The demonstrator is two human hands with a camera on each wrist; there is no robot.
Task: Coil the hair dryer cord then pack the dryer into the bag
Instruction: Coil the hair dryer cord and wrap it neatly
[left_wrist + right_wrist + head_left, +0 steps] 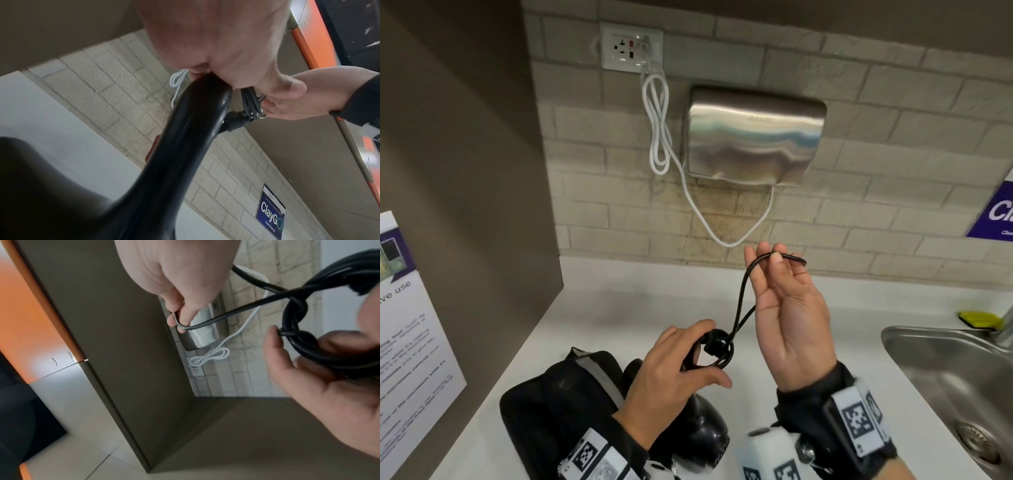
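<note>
My left hand grips the coiled part of the black cord at the end of the hair dryer's handle. The black dryer body lies low on the white counter, partly hidden under my left forearm. My right hand is raised above and to the right, pinching a free loop of the cord between thumb and fingers. That loop runs down into the coil. The black bag lies at the dryer's left, its top open.
A steel hand dryer hangs on the brick wall with a white cable running to an outlet. A steel sink and a yellow sponge are at the right. A brown side panel with a poster closes the left.
</note>
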